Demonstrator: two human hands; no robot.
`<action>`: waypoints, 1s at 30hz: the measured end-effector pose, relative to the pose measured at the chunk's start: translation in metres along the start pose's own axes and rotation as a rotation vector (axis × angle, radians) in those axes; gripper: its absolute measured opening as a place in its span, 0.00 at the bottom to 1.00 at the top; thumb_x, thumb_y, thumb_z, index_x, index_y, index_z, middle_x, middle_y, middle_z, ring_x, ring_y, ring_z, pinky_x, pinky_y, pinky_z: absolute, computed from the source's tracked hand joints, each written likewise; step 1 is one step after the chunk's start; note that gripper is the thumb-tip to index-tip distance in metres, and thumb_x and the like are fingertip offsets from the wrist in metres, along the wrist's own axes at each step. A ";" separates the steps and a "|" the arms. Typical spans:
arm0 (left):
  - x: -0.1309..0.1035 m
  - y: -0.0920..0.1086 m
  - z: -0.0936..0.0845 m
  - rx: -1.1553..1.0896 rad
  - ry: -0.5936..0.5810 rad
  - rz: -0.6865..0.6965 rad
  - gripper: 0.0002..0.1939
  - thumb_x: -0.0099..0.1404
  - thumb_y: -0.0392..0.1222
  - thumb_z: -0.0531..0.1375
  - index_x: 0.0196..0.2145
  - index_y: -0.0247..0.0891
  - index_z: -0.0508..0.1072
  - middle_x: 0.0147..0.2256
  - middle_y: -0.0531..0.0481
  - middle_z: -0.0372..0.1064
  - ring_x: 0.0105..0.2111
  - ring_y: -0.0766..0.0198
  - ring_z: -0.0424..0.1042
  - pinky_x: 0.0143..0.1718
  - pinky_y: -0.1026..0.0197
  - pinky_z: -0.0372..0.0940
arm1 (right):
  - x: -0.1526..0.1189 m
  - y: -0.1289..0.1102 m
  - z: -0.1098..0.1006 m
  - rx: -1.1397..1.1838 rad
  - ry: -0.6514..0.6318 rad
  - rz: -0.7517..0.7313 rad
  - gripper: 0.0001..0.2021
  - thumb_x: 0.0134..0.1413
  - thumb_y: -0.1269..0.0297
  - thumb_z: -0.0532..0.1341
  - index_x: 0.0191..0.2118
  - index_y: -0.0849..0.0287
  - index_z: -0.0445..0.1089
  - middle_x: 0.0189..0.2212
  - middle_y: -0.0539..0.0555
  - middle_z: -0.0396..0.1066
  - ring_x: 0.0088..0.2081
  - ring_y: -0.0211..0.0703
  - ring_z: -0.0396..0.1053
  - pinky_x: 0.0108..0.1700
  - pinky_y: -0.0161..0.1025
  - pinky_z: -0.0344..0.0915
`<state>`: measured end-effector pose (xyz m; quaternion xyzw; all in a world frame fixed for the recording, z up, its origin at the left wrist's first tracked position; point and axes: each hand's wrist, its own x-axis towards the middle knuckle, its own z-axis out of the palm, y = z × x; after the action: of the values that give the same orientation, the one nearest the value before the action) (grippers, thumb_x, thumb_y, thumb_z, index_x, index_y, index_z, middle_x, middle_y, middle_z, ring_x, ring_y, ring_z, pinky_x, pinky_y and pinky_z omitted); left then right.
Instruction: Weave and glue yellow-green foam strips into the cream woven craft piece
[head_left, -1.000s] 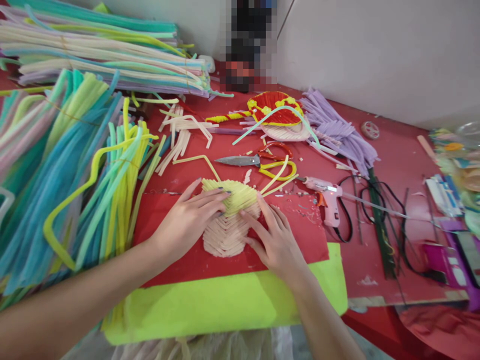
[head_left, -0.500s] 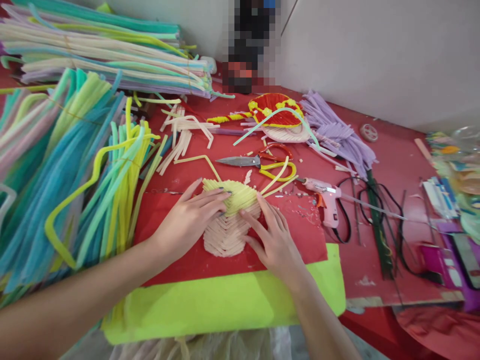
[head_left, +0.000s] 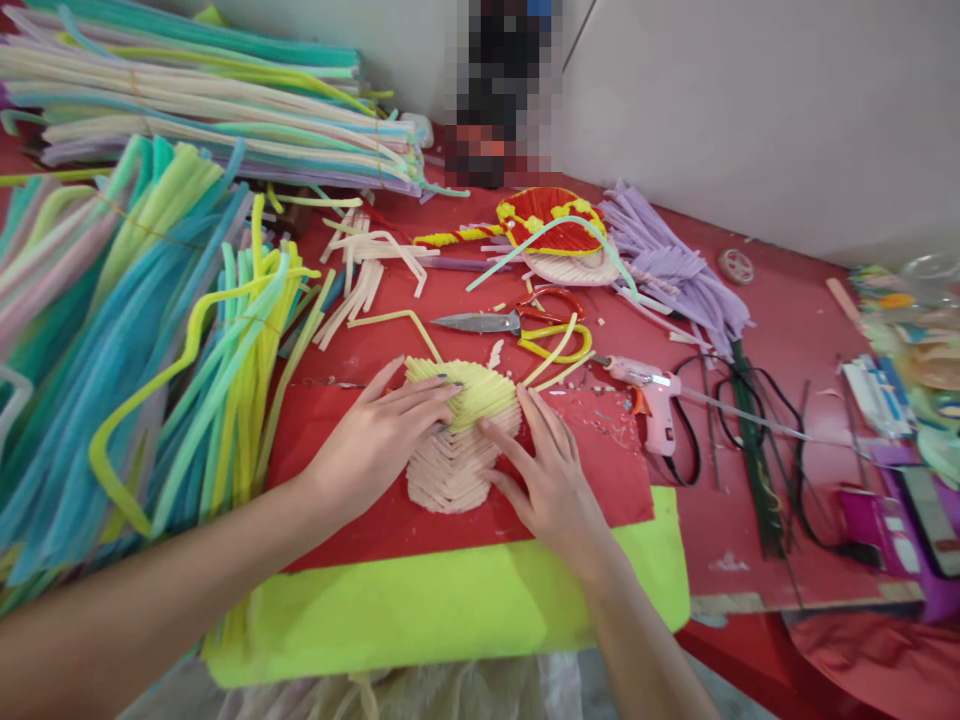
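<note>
A rounded piece made of pipe cleaners (head_left: 454, 475), yellow at the top and pale pink below in a chevron pattern, lies flat on a red sheet (head_left: 345, 530). My left hand (head_left: 382, 435) rests on its upper left part with fingers extended. On the right side, my right hand (head_left: 551, 480) lies with spread fingers, touching the edge and the yellow part. Neither hand is wrapped round anything. Just above are scissors (head_left: 480, 323) with red and yellow handles and loose cream strips (head_left: 559, 355).
Pipe cleaner bundles (head_left: 142, 280) fill the left side. A pink glue gun (head_left: 660, 410) with a black cord lies at right. Behind are a red and yellow fan-shaped piece (head_left: 551, 222) and lilac strips (head_left: 690, 260). A yellow-green board (head_left: 450, 610) sticks out in front.
</note>
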<state>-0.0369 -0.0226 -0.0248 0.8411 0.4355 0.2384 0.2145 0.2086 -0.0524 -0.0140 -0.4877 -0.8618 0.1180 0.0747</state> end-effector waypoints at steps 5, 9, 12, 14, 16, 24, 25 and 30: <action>0.000 0.000 0.000 0.010 -0.007 0.001 0.07 0.70 0.36 0.53 0.41 0.41 0.72 0.56 0.48 0.69 0.57 0.58 0.67 0.66 0.44 0.45 | 0.000 0.000 0.000 0.006 0.018 0.016 0.23 0.63 0.56 0.56 0.63 0.46 0.59 0.71 0.55 0.30 0.70 0.58 0.37 0.64 0.61 0.54; 0.000 0.000 0.000 0.015 -0.002 0.003 0.08 0.70 0.36 0.53 0.41 0.40 0.72 0.55 0.48 0.70 0.57 0.58 0.67 0.65 0.44 0.47 | 0.002 0.002 -0.001 -0.005 -0.003 -0.029 0.23 0.63 0.55 0.55 0.62 0.49 0.59 0.71 0.54 0.34 0.70 0.57 0.34 0.65 0.62 0.51; 0.000 0.001 -0.001 0.001 0.004 -0.008 0.07 0.70 0.35 0.54 0.40 0.40 0.72 0.55 0.49 0.70 0.57 0.59 0.67 0.65 0.44 0.47 | 0.003 0.002 -0.002 -0.007 -0.025 -0.057 0.23 0.64 0.55 0.54 0.62 0.51 0.59 0.71 0.55 0.35 0.71 0.55 0.33 0.66 0.62 0.49; 0.000 0.002 -0.001 -0.005 0.004 -0.011 0.07 0.69 0.35 0.54 0.40 0.40 0.72 0.55 0.50 0.70 0.57 0.59 0.67 0.65 0.45 0.46 | 0.004 0.002 -0.003 -0.005 -0.029 -0.057 0.23 0.64 0.55 0.54 0.62 0.51 0.59 0.71 0.55 0.35 0.71 0.54 0.33 0.66 0.61 0.48; 0.000 0.002 -0.001 -0.001 0.004 -0.008 0.07 0.69 0.35 0.54 0.40 0.40 0.72 0.56 0.50 0.70 0.57 0.59 0.67 0.66 0.45 0.46 | 0.004 0.002 -0.003 -0.004 -0.032 -0.054 0.23 0.64 0.55 0.54 0.62 0.52 0.59 0.71 0.56 0.35 0.71 0.53 0.33 0.67 0.61 0.48; 0.000 0.000 0.000 0.006 0.005 0.003 0.07 0.69 0.35 0.54 0.40 0.40 0.72 0.56 0.49 0.69 0.57 0.59 0.67 0.66 0.45 0.46 | 0.004 0.001 -0.003 -0.001 -0.027 -0.060 0.22 0.64 0.56 0.54 0.62 0.52 0.58 0.71 0.57 0.37 0.71 0.53 0.34 0.66 0.61 0.48; 0.000 0.000 0.000 0.008 0.005 0.003 0.07 0.69 0.35 0.54 0.40 0.40 0.72 0.56 0.49 0.70 0.57 0.59 0.67 0.66 0.45 0.46 | 0.005 0.001 -0.003 -0.001 -0.025 -0.062 0.22 0.64 0.56 0.54 0.62 0.53 0.59 0.71 0.58 0.37 0.71 0.53 0.34 0.66 0.60 0.48; -0.001 0.000 0.000 0.024 0.004 0.017 0.07 0.70 0.35 0.54 0.41 0.40 0.71 0.56 0.49 0.69 0.58 0.59 0.67 0.66 0.45 0.45 | 0.005 0.001 -0.002 -0.017 -0.011 -0.057 0.26 0.64 0.55 0.54 0.65 0.54 0.53 0.70 0.59 0.39 0.71 0.51 0.36 0.67 0.59 0.47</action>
<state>-0.0374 -0.0231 -0.0246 0.8468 0.4318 0.2366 0.2013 0.2075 -0.0477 -0.0119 -0.4627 -0.8768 0.1112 0.0691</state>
